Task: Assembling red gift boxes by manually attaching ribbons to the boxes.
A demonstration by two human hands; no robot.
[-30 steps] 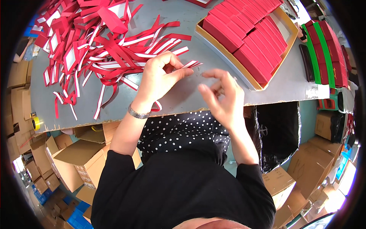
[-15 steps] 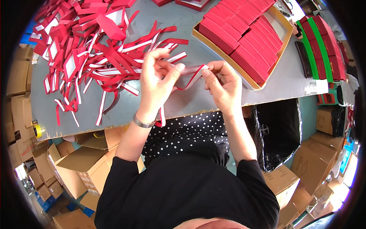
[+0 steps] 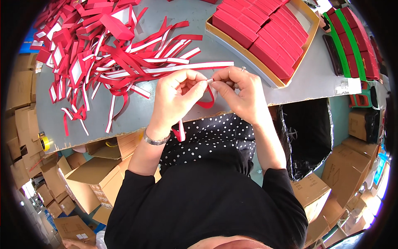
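Above the table's front edge, my left hand (image 3: pixel 176 99) and my right hand (image 3: pixel 244 93) meet fingertip to fingertip. Both pinch a red ribbon (image 3: pixel 212 99) with a white side. Part of it bends down in a loop below my fingers, and a tail hangs under my left hand. Just beyond my hands spreads a tangle of red-and-white ribbons (image 3: pixel 166 62). These trail from a heap of small red boxes (image 3: pixel 114 27), some showing white faces, at the far left.
At the back right a shallow carton (image 3: pixel 265 81) holds rows of red boxes (image 3: pixel 257 35). Green bands wrap more red packs (image 3: pixel 360 45) at far right. A black-lined bin (image 3: pixel 309 137) stands below the table (image 3: pixel 286 97). Cardboard boxes (image 3: pixel 93 172) crowd the floor; yellow tape (image 3: pixel 44 142) sits at the left corner.
My hands have come together, the left moving slightly right and the right slightly down. The ribbon between them, stretched across the gap before, now bends into a loop below my fingertips.
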